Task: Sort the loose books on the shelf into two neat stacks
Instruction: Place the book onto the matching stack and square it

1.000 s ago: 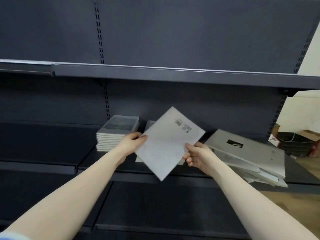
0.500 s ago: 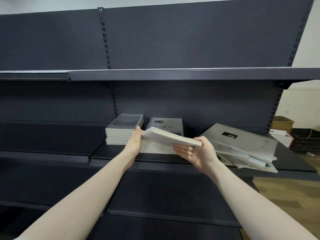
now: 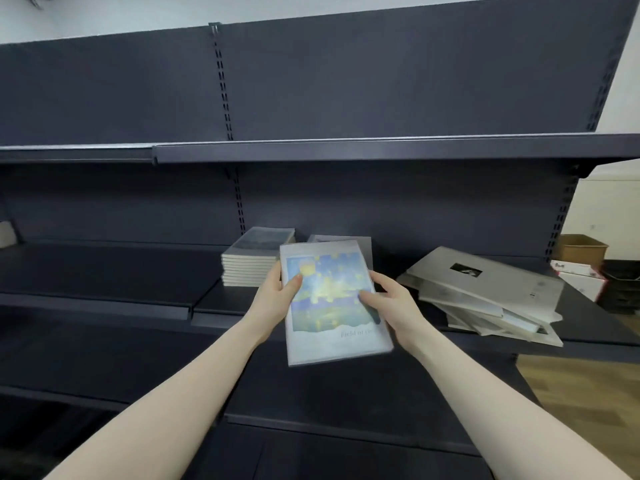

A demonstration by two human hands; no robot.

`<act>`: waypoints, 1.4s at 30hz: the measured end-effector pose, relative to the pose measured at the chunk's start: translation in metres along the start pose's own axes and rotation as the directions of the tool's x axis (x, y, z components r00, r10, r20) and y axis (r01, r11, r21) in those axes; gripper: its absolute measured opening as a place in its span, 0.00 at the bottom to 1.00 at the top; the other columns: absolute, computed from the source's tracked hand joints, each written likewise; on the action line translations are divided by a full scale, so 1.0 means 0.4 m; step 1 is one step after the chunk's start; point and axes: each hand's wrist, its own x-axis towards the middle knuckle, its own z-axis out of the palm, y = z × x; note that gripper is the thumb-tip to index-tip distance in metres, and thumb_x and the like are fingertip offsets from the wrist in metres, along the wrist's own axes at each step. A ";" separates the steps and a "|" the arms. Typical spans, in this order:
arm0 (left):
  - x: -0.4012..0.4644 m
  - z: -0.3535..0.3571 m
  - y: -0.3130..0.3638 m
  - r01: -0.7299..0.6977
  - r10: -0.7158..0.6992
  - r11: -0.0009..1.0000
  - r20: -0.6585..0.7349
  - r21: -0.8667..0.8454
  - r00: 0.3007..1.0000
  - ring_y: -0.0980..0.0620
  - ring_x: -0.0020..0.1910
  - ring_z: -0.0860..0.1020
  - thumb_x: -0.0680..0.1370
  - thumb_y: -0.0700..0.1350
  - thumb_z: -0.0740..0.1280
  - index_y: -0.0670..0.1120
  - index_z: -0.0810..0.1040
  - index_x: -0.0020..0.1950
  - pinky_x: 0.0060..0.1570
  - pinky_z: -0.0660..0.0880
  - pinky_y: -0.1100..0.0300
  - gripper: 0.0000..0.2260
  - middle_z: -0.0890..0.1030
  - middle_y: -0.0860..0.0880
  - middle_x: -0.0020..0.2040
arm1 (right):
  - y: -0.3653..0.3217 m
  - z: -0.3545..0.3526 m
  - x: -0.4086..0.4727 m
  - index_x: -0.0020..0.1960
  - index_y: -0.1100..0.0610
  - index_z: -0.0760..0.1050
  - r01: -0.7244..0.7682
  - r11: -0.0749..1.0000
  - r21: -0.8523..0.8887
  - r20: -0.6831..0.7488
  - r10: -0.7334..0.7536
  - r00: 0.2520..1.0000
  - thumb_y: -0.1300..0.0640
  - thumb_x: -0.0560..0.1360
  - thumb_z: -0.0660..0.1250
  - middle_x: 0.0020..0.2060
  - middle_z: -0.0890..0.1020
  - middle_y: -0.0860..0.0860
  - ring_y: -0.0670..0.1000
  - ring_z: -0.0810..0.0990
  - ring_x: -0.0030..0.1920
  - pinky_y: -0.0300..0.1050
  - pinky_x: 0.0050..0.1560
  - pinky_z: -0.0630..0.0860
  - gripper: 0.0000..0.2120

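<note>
1. Being held face-up in front of the middle shelf (image 3: pixel 214 308): a grey book with a blue-and-yellow painted cover (image 3: pixel 332 299), tilted slightly, its far end overlapping the stack behind.
2. Gripping its left edge: the left hand (image 3: pixel 277 296), thumb lying on the cover, fingers hidden beneath.
3. Gripping its right edge: the right hand (image 3: pixel 391 303), thumb pressing on the cover, fingers curling under.
4. Lying just behind the held book: a second, low stack of books (image 3: pixel 363 242), mostly hidden.
5. Sitting just left of that: a neat stack of grey books (image 3: pixel 252 265), squared up, on the same shelf.
6. Sprawling to the right, well apart from the hands: a loose pile of pale books (image 3: pixel 485 292), slanting and fanning out.
7. Standing beyond the shelf's right end: cardboard boxes (image 3: pixel 578 251) on the floor.
</note>
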 end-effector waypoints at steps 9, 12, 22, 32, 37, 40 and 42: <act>0.035 0.011 -0.022 0.020 -0.003 0.992 -0.139 0.121 0.990 0.57 0.49 0.77 0.80 0.48 0.61 0.54 0.72 0.65 0.40 0.71 0.66 0.13 0.79 0.54 0.54 | 0.022 0.028 0.032 0.61 0.49 0.73 0.083 0.976 -0.200 -0.057 -0.097 0.994 0.62 0.78 0.61 0.53 0.82 0.49 0.50 0.82 0.51 0.47 0.52 0.79 0.14; 0.061 0.011 -0.023 0.034 -0.011 0.993 -0.197 0.111 0.980 0.55 0.45 0.78 0.80 0.49 0.62 0.50 0.73 0.63 0.37 0.71 0.64 0.12 0.80 0.52 0.50 | 0.021 0.046 0.068 0.62 0.52 0.74 0.077 0.960 -0.271 -0.097 -0.107 0.990 0.60 0.79 0.60 0.53 0.81 0.49 0.50 0.81 0.52 0.51 0.55 0.78 0.13; 0.206 -0.072 -0.057 0.100 -0.077 0.992 -0.253 0.076 0.964 0.45 0.48 0.80 0.75 0.51 0.69 0.47 0.72 0.52 0.52 0.77 0.43 0.11 0.80 0.46 0.49 | 0.014 0.150 0.236 0.66 0.56 0.72 0.030 0.958 -0.285 -0.189 -0.087 0.978 0.58 0.78 0.62 0.57 0.80 0.50 0.52 0.79 0.57 0.49 0.58 0.76 0.17; 0.418 -0.230 -0.136 -0.009 0.055 0.958 -0.156 0.286 0.986 0.51 0.47 0.77 0.74 0.48 0.71 0.46 0.73 0.59 0.38 0.73 0.62 0.17 0.79 0.51 0.50 | 0.018 0.320 0.455 0.63 0.58 0.75 -0.028 0.961 -0.274 -0.313 -0.062 0.948 0.60 0.77 0.64 0.53 0.80 0.51 0.53 0.79 0.55 0.45 0.51 0.75 0.14; 0.527 -0.322 -0.195 -0.045 0.117 0.826 -0.092 0.562 0.989 0.45 0.61 0.69 0.73 0.56 0.69 0.46 0.72 0.65 0.50 0.68 0.56 0.24 0.76 0.46 0.60 | 0.029 0.413 0.533 0.53 0.61 0.79 -0.049 0.923 -0.381 -0.363 -0.101 0.926 0.63 0.76 0.63 0.43 0.79 0.53 0.55 0.79 0.47 0.46 0.46 0.75 0.08; 0.566 -0.356 -0.221 -0.114 0.175 0.754 -0.030 0.646 0.984 0.44 0.60 0.73 0.74 0.57 0.68 0.47 0.73 0.65 0.58 0.69 0.53 0.23 0.78 0.46 0.60 | 0.053 0.445 0.576 0.34 0.57 0.70 -0.109 0.901 -0.419 -0.383 -0.067 0.921 0.64 0.76 0.61 0.27 0.72 0.50 0.49 0.69 0.29 0.36 0.24 0.63 0.12; 0.587 -0.370 -0.239 -0.126 0.181 0.722 -0.010 0.680 0.983 0.45 0.59 0.75 0.74 0.58 0.68 0.47 0.73 0.65 0.60 0.68 0.52 0.24 0.79 0.47 0.60 | 0.068 0.460 0.599 0.31 0.55 0.66 -0.157 0.881 -0.446 -0.399 -0.038 0.916 0.64 0.76 0.61 0.24 0.68 0.49 0.47 0.65 0.26 0.37 0.22 0.57 0.16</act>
